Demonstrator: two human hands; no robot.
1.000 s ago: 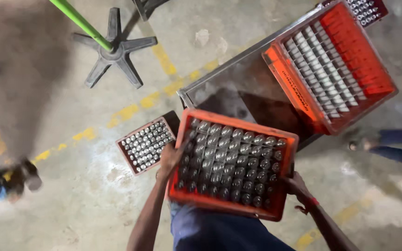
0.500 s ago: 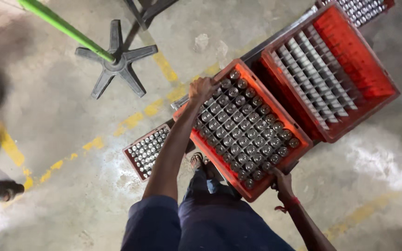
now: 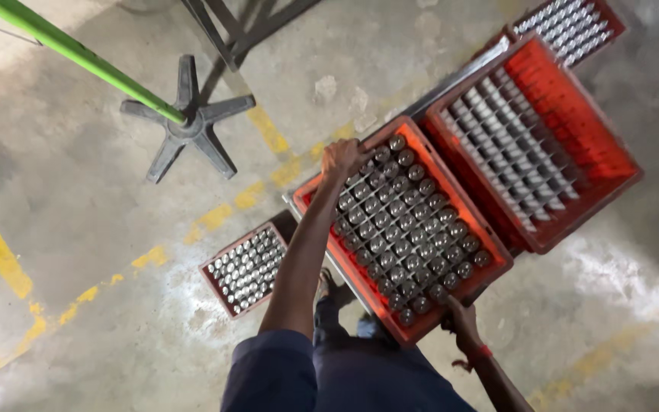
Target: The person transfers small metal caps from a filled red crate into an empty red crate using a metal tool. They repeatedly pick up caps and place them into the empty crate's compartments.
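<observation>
Closest in, the right hand is curled around the near corner of the orange plastic crate of round metal caps, fingers clamped on the rim by the lowest rows. A red band sits at that wrist. The dark blue sleeves and trousers fill the bottom edge below it.

Up along the crate, the left hand is stretched out on a long bare forearm, gripping the far-left rim, fingers hooked over the edge. So the hands are well apart, one on each end, both closed on the same crate. The crate lies tilted across the view, resting on the edge of a grey metal frame, packed with tidy rows of dull silver caps.

To the left, on the concrete floor, a smaller dark red tray of shiny metal pieces sits just beside the frame.

Right of the held crate, touching it, a second orange crate with long silvery rows. Beyond that, top right, part of a third red tray.

Further out, a broken yellow painted line, a black five-legged base and a bright green pole slanting up from it.
</observation>
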